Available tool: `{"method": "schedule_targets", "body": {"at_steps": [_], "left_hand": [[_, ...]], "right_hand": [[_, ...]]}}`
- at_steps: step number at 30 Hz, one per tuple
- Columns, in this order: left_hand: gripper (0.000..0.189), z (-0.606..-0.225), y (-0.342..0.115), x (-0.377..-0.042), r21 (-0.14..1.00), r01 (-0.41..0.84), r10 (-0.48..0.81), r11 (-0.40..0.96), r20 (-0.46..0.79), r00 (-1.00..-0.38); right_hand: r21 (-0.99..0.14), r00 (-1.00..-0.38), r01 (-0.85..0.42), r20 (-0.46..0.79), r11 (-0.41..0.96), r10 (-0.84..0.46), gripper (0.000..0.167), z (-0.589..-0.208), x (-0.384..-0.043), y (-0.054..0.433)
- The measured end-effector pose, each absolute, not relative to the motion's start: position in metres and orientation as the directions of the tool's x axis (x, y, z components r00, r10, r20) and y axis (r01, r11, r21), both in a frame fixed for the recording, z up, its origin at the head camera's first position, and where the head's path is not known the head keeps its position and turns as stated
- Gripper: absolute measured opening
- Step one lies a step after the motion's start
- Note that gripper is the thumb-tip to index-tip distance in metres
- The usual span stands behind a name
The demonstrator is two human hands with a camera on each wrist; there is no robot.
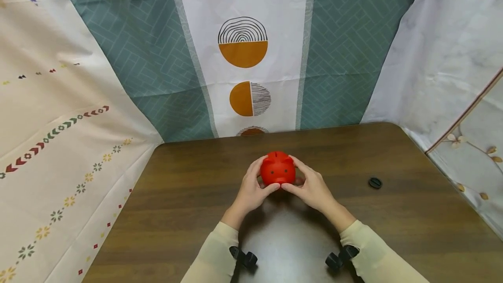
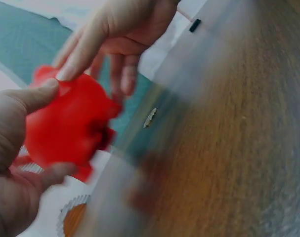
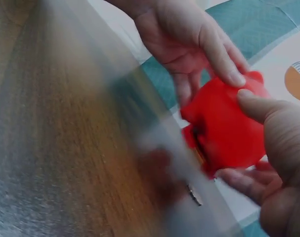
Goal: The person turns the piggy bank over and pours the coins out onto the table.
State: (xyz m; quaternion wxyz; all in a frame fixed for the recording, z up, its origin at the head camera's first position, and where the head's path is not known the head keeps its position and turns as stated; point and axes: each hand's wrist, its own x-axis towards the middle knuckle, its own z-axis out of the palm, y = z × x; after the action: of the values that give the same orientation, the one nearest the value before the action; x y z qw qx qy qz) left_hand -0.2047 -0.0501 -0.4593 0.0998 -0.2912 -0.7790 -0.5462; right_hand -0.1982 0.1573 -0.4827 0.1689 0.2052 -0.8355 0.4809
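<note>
Both hands hold a red piggy bank above the wooden table, its face and the slot on top toward the head camera. My left hand grips one side and my right hand the other, with thumbs at the front lower edge and fingers round the sides. In the left wrist view the red piggy bank is blurred, and a dark opening shows in its underside. Below it on the tabletop lies a small shiny metal piece, thin and seen edge-on. The hands and bank hide that spot in the head view.
A round black plug lies on the table to the right of the hands. Patterned cloth hangs behind the table's far edge, with more cloth at both sides. Each sleeve carries a black wrist mount.
</note>
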Motion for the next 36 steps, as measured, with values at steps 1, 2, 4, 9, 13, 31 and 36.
{"method": "schedule_targets", "body": {"at_steps": [1,2,4,9,13,31,36], "left_hand": [[0.078,-0.457,-0.049,-0.204,0.768,0.600,0.338,0.223,0.516,-0.787],[0.078,-0.455,-0.048,-0.204,0.736,0.643,0.332,0.215,0.564,-0.756],[0.079,-0.455,-0.047,-0.205,0.678,0.706,0.319,0.206,0.635,-0.703],[0.080,-0.464,-0.049,-0.212,0.749,0.621,0.330,0.230,0.541,-0.774],[0.080,-0.472,-0.054,-0.214,0.817,0.515,0.333,0.261,0.424,-0.842],[0.082,-0.448,-0.038,-0.201,0.524,0.822,0.289,0.223,0.770,-0.569],[0.083,-0.464,-0.041,-0.208,0.733,0.638,0.308,0.236,0.566,-0.765]], "right_hand": [[-0.703,-0.827,-0.551,0.531,0.449,-0.184,0.083,-0.482,-0.198,0.158],[-0.662,-0.786,-0.602,0.590,0.448,-0.184,0.084,-0.480,-0.198,0.159],[-0.581,-0.705,-0.676,0.688,0.453,-0.171,0.087,-0.475,-0.197,0.161],[-0.633,-0.759,-0.624,0.630,0.458,-0.164,0.084,-0.478,-0.198,0.161],[-0.699,-0.830,-0.542,0.533,0.467,-0.166,0.081,-0.486,-0.199,0.158],[-0.464,-0.546,-0.806,0.823,0.367,-0.159,0.084,-0.466,-0.198,0.166],[-0.655,-0.771,-0.616,0.615,0.438,-0.163,0.086,-0.480,-0.199,0.166]]}}
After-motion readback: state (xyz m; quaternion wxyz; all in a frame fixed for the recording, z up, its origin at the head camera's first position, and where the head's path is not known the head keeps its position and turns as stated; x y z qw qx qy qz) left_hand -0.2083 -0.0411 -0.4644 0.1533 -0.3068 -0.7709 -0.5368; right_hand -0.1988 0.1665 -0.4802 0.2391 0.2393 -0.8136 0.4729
